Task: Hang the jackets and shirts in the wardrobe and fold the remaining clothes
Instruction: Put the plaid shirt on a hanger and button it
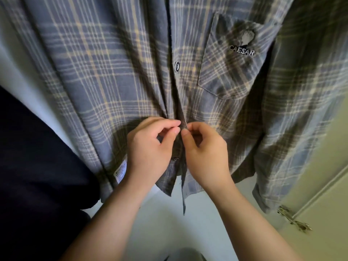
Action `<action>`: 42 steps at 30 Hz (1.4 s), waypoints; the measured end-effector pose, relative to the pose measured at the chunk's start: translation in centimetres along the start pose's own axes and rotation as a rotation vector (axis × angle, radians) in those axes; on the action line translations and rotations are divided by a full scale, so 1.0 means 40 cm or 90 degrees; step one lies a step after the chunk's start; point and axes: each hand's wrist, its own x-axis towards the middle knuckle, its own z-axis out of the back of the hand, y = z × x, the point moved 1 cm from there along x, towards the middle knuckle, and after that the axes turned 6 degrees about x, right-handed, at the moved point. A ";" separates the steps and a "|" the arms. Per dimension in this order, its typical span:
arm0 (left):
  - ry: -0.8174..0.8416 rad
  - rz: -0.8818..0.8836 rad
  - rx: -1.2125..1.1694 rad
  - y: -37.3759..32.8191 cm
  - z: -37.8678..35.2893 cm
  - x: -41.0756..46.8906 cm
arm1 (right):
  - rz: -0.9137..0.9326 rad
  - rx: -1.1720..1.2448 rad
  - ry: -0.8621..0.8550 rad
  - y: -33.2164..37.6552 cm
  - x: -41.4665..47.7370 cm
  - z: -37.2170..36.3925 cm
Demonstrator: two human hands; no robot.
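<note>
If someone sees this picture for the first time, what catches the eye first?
A blue-grey plaid shirt hangs across nearly the whole view, its chest pocket at upper right stitched CAESAR. At lower centre, the left hand and right hand pinch its front edges together.

The plaid shirt (113, 72) runs off the top edge, so whatever it hangs from is unseen. The left hand (148, 147) and right hand (205, 153) hide the placket where their fingertips pinch it. The white label (120, 172) carries print too small to read. The left edge cuts off a dark garment (37, 166).
</note>
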 end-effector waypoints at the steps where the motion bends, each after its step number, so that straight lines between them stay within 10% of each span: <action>1: 0.005 0.007 -0.018 -0.001 -0.002 -0.001 | 0.002 0.003 0.002 -0.001 0.002 -0.003; 36: 0.200 0.330 -0.347 -0.040 0.095 0.001 | 0.093 0.094 0.023 0.054 -0.077 0.039; 42: 0.218 0.233 -0.229 -0.060 0.082 -0.006 | 0.178 -0.018 0.005 0.066 -0.086 0.049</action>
